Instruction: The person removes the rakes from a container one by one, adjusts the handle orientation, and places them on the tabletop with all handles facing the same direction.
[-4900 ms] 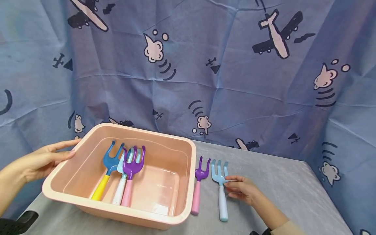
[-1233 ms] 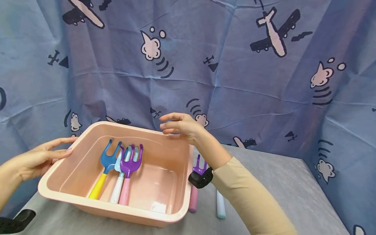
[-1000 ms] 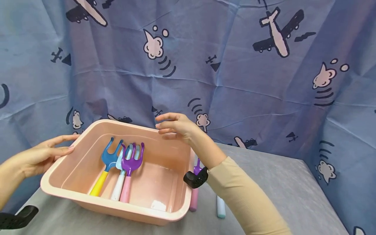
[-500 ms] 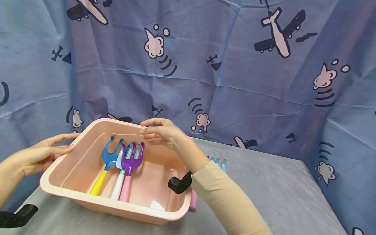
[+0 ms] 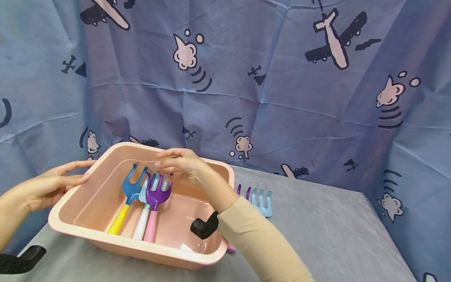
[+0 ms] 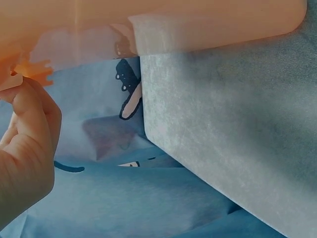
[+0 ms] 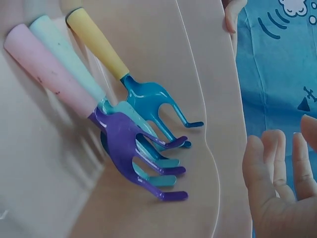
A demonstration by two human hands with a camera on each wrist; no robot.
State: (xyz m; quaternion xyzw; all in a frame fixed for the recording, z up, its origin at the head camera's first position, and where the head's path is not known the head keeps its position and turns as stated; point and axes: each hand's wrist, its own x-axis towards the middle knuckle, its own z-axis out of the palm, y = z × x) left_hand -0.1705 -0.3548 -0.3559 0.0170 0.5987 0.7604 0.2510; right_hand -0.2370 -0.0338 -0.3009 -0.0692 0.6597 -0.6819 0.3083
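My left hand [image 5: 53, 184] grips the left rim of a peach plastic tub [image 5: 141, 256], thumb inside, and the tub tilts towards me. Inside lie a blue hand fork with a yellow handle [image 5: 121, 219], a light blue one with a white handle [image 5: 142, 222] and a purple one with a pink handle [image 5: 157, 196], partly overlapping. My right hand [image 5: 183, 164] hovers over the tub's back part, just above the purple tines. Its fingers [image 7: 301, 158] are spread and hold nothing. The left wrist view shows my left hand [image 6: 32, 129] at the tub's edge.
Right of the tub on the grey table [image 5: 334, 227] lie a light blue hand fork [image 5: 263, 209] and a purple one with a pink handle [image 5: 231, 249], both partly hidden by my right sleeve [image 5: 260, 239]. A blue curtain [image 5: 218, 109] printed with planes hangs behind.
My right hand has left the light blue hand fork on the table, crossed over the tub's back rim and moved left and down over the forks inside. My left hand keeps its grip.
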